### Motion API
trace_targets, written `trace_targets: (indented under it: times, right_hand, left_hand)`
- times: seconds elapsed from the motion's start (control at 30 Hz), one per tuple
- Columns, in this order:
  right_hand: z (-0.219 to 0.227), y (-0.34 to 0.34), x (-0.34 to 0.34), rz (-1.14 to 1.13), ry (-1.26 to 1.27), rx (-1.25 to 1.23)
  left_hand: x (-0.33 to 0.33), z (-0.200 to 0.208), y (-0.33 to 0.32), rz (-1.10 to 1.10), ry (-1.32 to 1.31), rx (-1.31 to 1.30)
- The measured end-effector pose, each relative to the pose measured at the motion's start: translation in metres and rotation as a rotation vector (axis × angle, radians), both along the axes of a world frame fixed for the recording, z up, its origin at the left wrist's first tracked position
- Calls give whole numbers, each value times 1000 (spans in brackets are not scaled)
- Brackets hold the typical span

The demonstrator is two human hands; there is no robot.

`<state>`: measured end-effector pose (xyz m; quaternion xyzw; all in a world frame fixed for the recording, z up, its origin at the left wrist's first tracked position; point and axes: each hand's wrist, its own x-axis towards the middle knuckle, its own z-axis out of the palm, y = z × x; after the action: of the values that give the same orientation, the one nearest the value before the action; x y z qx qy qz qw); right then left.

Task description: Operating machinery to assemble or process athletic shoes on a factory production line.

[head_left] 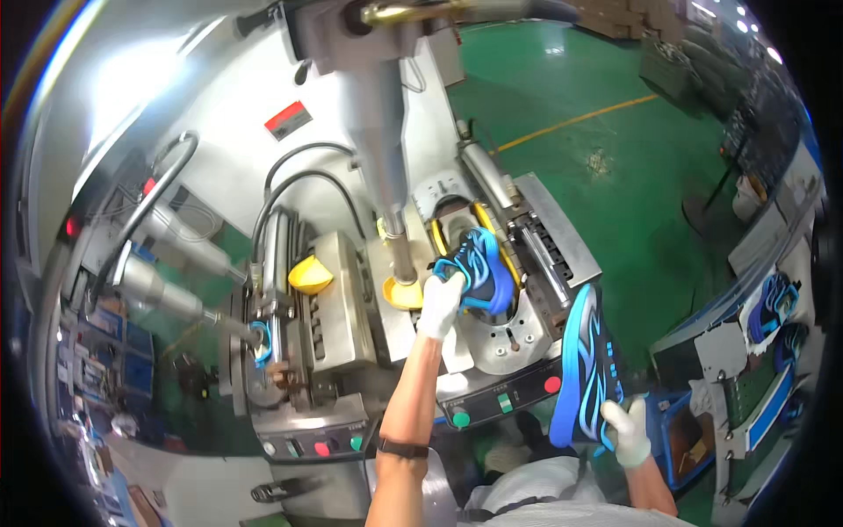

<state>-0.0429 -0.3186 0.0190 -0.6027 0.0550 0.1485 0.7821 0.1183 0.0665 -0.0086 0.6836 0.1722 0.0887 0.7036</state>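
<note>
1. Location: you have one blue shoe (493, 279) over the right-hand station of the machine (516, 341), close to its yellow strips (482, 218). Whether it is fully seated cannot be told.
2. Handling: in my judgement, you would do well to line the sole up squarely with the station, support the heel and leave the laces and heel loop free of the metal edges.
3. Clearance: your left hand is just beside the rod (401, 255) and its yellow pad (401, 295); I advise fingers well out from under both, and the second shoe well away from the red button (552, 385).
4. Left hand (443, 303): white-gloved, fingers closed on the collar end of the first shoe.
5. Right hand (627, 432): white-gloved, gripping the second shoe (580, 373) near its lower end, toe up, apart from the station.
</note>
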Motion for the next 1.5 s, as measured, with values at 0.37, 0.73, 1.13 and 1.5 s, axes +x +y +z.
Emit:
trace_targets:
  times: [0.37,0.73,1.13,1.5]
  right_hand:
    - [-39,212,301,636,-161,-514]
    - [-97,308,302,481,-598,-1178]
    - [-139,256,-31,679,-1573,-944]
    - [-176,199,-73,996,-1411,-1154]
  left_hand:
    - [-371,51,-26,106,284,11]
    - [-631,-150,-92,780,582,264]
    - [-606,-214,-92,950,746,174]
    - [-860,-156,89,851,745,771]
